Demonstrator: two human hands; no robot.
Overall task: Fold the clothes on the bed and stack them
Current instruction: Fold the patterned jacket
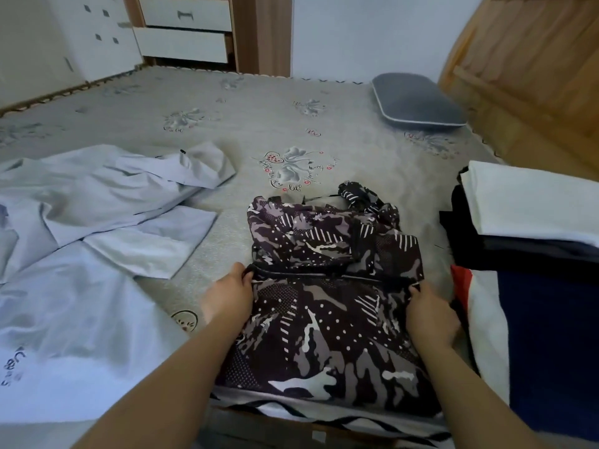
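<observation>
Head view, hands (327,306) pinching camouflage garment (327,319), long axis running away, hood far

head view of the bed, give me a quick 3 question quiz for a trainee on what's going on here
1. True or false: both hands grip the camouflage garment at its folded edge.
2. Which lies on the person's left? A) grey pillow B) pale blue shirt C) folded stack
3. Fill in: the topmost piece on the folded stack is ____ in colour.

Key
1. True: left hand and right hand pinch the edge at either side.
2. B: the pale blue shirt; the grey pillow and folded stack are to the right.
3. White.
</observation>
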